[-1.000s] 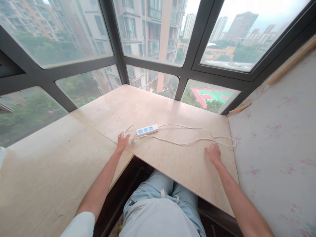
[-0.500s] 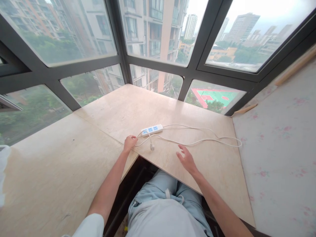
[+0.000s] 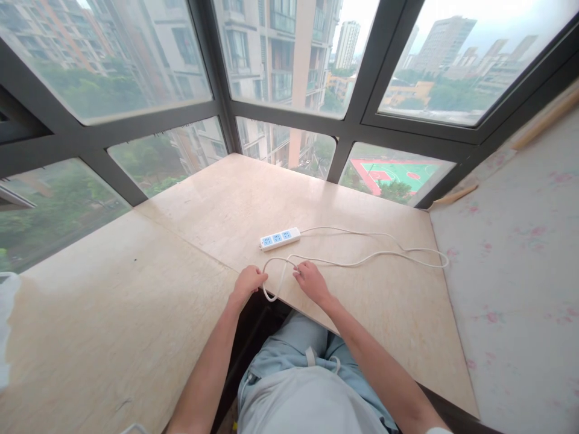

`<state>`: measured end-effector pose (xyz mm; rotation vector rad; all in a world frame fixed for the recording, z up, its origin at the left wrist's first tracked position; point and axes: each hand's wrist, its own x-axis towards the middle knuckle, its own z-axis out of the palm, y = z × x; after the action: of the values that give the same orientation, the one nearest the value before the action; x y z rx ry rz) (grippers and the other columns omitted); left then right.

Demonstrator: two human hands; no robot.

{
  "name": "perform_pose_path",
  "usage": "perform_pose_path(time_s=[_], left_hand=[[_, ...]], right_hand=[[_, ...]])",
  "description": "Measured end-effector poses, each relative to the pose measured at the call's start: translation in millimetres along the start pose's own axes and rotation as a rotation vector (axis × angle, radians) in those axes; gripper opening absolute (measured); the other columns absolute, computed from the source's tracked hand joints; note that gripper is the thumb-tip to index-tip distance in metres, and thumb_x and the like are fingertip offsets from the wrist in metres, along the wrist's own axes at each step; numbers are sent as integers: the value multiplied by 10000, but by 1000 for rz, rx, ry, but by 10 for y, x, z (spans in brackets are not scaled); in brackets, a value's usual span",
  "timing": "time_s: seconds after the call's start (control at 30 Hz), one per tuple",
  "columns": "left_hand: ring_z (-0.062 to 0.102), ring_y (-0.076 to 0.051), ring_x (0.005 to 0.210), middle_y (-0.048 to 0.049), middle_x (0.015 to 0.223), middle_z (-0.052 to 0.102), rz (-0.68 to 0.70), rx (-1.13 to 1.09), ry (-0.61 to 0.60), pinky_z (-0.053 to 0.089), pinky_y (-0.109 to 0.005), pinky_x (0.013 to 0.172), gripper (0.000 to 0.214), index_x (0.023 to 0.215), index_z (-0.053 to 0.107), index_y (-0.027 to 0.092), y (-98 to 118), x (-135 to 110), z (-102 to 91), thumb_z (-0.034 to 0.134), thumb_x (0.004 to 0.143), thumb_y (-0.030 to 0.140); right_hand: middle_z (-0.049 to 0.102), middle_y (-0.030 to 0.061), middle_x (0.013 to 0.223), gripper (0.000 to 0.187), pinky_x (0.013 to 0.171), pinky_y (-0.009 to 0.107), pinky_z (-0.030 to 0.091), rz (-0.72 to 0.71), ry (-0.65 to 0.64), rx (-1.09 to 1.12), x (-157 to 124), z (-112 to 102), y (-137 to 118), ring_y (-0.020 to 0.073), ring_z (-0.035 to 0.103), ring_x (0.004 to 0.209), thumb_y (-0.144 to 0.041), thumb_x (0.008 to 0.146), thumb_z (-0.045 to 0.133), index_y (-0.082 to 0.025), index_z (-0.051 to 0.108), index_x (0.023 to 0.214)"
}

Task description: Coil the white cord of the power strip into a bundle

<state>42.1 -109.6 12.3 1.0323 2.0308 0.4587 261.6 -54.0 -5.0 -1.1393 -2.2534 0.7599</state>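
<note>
Head view, looking down over a pale beige, stone-patterned angled counter [image 3: 172, 289] set against a dark-framed bay window [image 3: 348, 129]. The left hand [image 3: 248, 284] rests at the counter's near edge with its grip curled closed around the thin white cord [image 3: 362, 261]. The right hand [image 3: 310, 279] lies just beside it, to the right, its grip pinching the same cord between thumb and fingertips [image 3: 298, 272]. Between the two hands the cord hangs in a short loop that dips over the counter's near edge.

From the right hand the cord runs rightwards across the counter, bends back in a long loop near the right edge, and returns to the white rectangular plastic power strip with three bluish sockets [image 3: 280, 239]. The strip lies flat on the counter, just beyond the hands and apart from both.

At right, a pale covering with a faint pink flower print [image 3: 520, 259] meets the counter's edge. Below the hands, light blue denim trousers [image 3: 289, 343] show in the gap before the counter.
</note>
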Motion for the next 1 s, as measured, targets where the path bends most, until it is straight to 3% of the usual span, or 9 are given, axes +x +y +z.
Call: perform_pose_path(time_s=[0.1, 0.23, 0.33, 0.47, 0.67, 0.77, 0.87, 0.93, 1.0], left_hand=[[618, -193, 444, -13, 469, 578, 41, -74, -213, 432, -247, 411, 132, 595, 541, 182, 126, -153, 118, 595, 694, 252], [598, -130, 426, -27, 592, 635, 141, -538, -527, 406, -192, 348, 208, 701, 601, 157, 368, -376, 396, 626, 756, 356], [622, -102, 467, -43, 683, 669, 161, -854, -498, 465, -165, 395, 317, 788, 640, 138, 568, -551, 654, 724, 734, 439], [717, -156, 694, -85, 814, 711, 128, -1035, -533, 577, -194, 633, 356, 817, 667, 120, 806, -791, 966, 796, 699, 430], [722, -211, 854, -119, 914, 718, 128, -1150, -613, 576, -290, 845, 383, 896, 695, 101, 1119, -976, 1370, 807, 700, 411], [714, -215, 901, -144, 996, 710, 122, -1164, -692, 565, -286, 856, 429, 966, 686, 102, 1273, -1025, 1596, 789, 716, 435], [719, -207, 827, -168, 1115, 664, 130, -1043, -780, 577, -279, 707, 511, 1092, 641, 122, 1378, -1062, 1753, 734, 750, 491], [704, -183, 715, -166, 1142, 630, 159, -853, -715, 540, -267, 569, 573, 1169, 590, 151, 1406, -1078, 1754, 751, 726, 477], [678, -173, 715, -150, 1137, 603, 247, -642, -490, 512, -269, 559, 633, 1208, 546, 174, 1414, -1108, 1648, 788, 682, 432]], right_hand=[[644, 51, 824, 202, 790, 354, 486, 94, 28, 204, -32, -208, 157, 202, 590, 826, -315, 896, 500, -205, 640, 800], [610, 3, 672, 321, 576, 276, 491, 465, 122, 739, -134, -485, 322, 143, 561, 600, -502, 824, 573, -189, 639, 801], [572, -12, 628, 364, 467, 220, 422, 611, 202, 1084, -260, -689, 311, 116, 514, 534, -527, 727, 692, -179, 643, 823], [541, -8, 624, 415, 451, 230, 405, 589, 166, 1340, -531, -1016, 205, 129, 508, 547, -598, 757, 658, -191, 624, 828], [584, 12, 769, 555, 626, 293, 480, 381, 229, 1212, -995, -1492, 191, 156, 557, 673, -646, 657, 734, -211, 631, 987], [537, -21, 641, 393, 521, 252, 403, 385, 360, 1112, -1110, -1602, 240, 114, 482, 544, -517, 725, 749, -198, 644, 931], [445, -51, 536, 283, 422, 217, 267, 364, 505, 1056, -1174, -1662, 310, 82, 371, 458, -467, 821, 671, -189, 660, 870], [432, -53, 514, 285, 400, 211, 224, 359, 565, 988, -1222, -1713, 366, 76, 346, 441, -462, 826, 665, -181, 675, 874], [440, -52, 499, 310, 390, 211, 231, 366, 576, 892, -1279, -1785, 413, 78, 350, 430, -470, 811, 677, -171, 694, 891]])
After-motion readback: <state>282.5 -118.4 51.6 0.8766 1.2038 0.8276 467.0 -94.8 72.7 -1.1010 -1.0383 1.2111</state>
